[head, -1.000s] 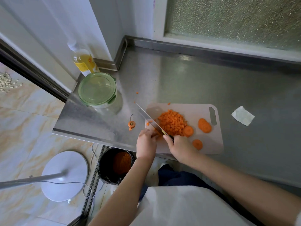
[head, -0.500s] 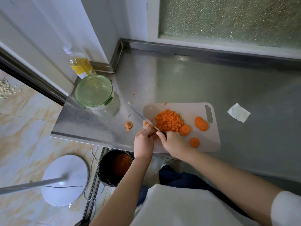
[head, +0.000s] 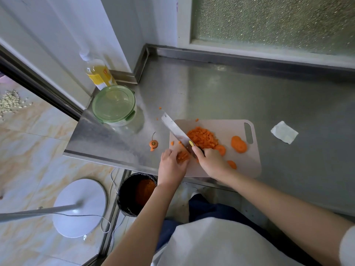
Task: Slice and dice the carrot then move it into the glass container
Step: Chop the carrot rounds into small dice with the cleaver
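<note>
Right grip [head: 211, 162] was curled tight round the handle of the knife [head: 175, 129]. Its blade pointed far and left. Left grip [head: 171, 166] held down a small bunch of carrot strips [head: 182, 156] with bent fingers. That bunch lay just left of the blade, between the 2 hands, at the near left of the cutting board [head: 249, 167]. Tiny orange cubes [head: 202, 139] sat in a pile just right of the blade, with round slices [head: 239, 144] farther right. Far left on the surface [head: 211, 89] stood the glass container [head: 121, 125], its green lid [head: 113, 103] on, nearer the left grip.

The person wears a white top [head: 211, 244] with a short white sleeve [head: 348, 246], dark blue trousers [head: 205, 208], forearms [head: 269, 204] bare.
</note>
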Action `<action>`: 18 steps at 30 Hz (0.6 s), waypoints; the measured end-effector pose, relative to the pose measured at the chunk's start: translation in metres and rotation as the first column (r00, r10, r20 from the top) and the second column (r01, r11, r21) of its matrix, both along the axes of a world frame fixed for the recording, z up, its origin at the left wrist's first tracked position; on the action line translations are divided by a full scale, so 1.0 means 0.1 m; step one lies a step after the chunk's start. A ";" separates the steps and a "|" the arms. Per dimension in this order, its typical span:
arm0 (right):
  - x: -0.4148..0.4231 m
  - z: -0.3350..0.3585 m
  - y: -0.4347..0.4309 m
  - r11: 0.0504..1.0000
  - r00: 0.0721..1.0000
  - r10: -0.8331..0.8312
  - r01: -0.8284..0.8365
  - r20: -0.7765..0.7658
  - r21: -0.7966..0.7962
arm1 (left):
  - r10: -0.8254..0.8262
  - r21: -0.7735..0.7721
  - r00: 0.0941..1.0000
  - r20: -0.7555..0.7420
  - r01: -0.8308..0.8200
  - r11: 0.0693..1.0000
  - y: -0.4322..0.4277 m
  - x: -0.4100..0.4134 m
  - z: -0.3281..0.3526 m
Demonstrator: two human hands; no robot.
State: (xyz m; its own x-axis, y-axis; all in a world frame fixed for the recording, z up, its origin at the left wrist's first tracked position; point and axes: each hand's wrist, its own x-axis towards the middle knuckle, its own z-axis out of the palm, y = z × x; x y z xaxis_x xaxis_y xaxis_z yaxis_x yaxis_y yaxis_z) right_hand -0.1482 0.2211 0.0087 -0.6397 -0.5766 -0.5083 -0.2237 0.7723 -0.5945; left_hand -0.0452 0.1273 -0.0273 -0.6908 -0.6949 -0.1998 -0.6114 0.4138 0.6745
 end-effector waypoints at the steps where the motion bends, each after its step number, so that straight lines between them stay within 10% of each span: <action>1: 0.00 0.01 0.01 1.000 1.000 -0.010 0.010 0.004 -0.007 | -0.005 -0.009 1.000 0.012 0.005 1.000 0.00 0.00 -0.02; 18: 0.07 0.09 0.22 0.998 0.999 0.048 -0.048 0.010 0.033 | 0.034 -0.141 0.998 0.048 -0.027 0.990 0.01 0.05 -0.09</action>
State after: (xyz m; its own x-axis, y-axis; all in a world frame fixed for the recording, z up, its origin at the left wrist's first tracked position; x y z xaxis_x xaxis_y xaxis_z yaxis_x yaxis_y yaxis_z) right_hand -0.1412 0.2433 0.0173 -0.6069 -0.5892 -0.5333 -0.2558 0.7802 -0.5708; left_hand -0.0401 0.1287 -0.0367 -0.6606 -0.7389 -0.1327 -0.6565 0.4830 0.5794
